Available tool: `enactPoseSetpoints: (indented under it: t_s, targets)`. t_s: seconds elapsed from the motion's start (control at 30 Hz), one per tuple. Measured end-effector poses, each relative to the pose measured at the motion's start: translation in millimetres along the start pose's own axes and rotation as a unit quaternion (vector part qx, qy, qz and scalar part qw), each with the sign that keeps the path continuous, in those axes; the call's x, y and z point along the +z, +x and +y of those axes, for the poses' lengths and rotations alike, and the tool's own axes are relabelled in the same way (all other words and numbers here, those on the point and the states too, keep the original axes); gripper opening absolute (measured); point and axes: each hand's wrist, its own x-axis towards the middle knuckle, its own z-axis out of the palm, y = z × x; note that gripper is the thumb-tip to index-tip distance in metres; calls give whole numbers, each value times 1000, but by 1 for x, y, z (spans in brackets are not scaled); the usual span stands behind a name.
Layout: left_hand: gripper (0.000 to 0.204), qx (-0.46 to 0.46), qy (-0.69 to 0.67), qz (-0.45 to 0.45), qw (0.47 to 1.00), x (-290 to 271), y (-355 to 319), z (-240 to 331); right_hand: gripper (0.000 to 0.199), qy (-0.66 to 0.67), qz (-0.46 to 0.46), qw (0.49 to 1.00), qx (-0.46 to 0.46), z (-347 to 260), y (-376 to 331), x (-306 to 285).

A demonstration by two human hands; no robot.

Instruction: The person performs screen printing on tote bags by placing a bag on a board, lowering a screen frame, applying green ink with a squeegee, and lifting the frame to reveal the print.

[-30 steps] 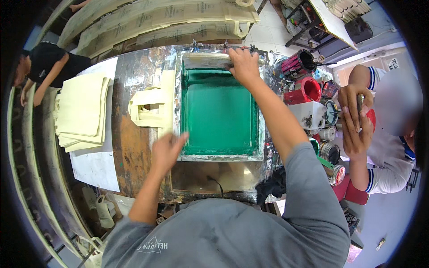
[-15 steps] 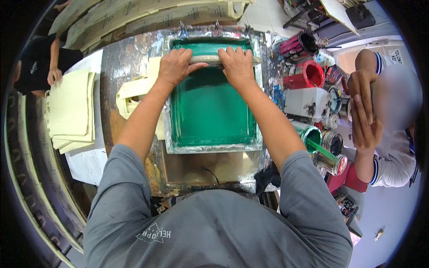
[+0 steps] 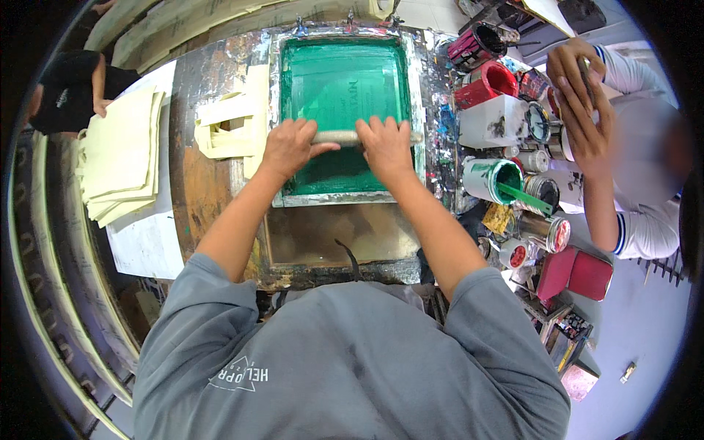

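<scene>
My left hand (image 3: 288, 148) and my right hand (image 3: 386, 149) both grip a long squeegee (image 3: 337, 138), fingers over its top edge and thumbs on the near side. It lies crosswise over the lower part of a screen printing frame (image 3: 416, 88). Green ink (image 3: 323, 81) covers the mesh, and faint lettering shows through beyond the squeegee. The squeegee's lower edge is hidden from above. From under the frame's left side sticks out a cream cloth bag (image 3: 256, 95) with looped handles.
To the left, a co-worker's hand touches a stack of cream cloth pieces (image 3: 121, 147). Paint containers crowd the right side, including a red tub (image 3: 493, 84) and a green-stained pot (image 3: 480, 178) with a green stick. Another person stands at far right, hands raised together.
Both hands have drawn the squeegee from the frame's far end toward me. The mesh beyond it now shows lettering. My view has shifted a little.
</scene>
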Motion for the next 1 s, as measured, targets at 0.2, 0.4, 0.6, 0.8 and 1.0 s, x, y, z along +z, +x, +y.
enactPoseSetpoints:
  t_s: [0.2,0.4,0.6,0.8,1.0]
  targets:
    - [59,-43,-36,-88,995,-21,-19,25,48,33,-22,999,13,-16,-40,-17]
    - [89,-116,-129,55,983,-74,-74,56,46,10,21,1000,20,-33,-92,-8]
    - [93,-258,-18,-75,963,-22,-179,24,46,70,-9,997,29,-48,-106,-29]
    - [89,-236,-91,70,965,-38,-171,27,53,82,47,995,28,-47,-90,-79]
    - [75,-355,-353,183,846,-140,-57,51,52,-7,221,975,19,-17,-10,-156]
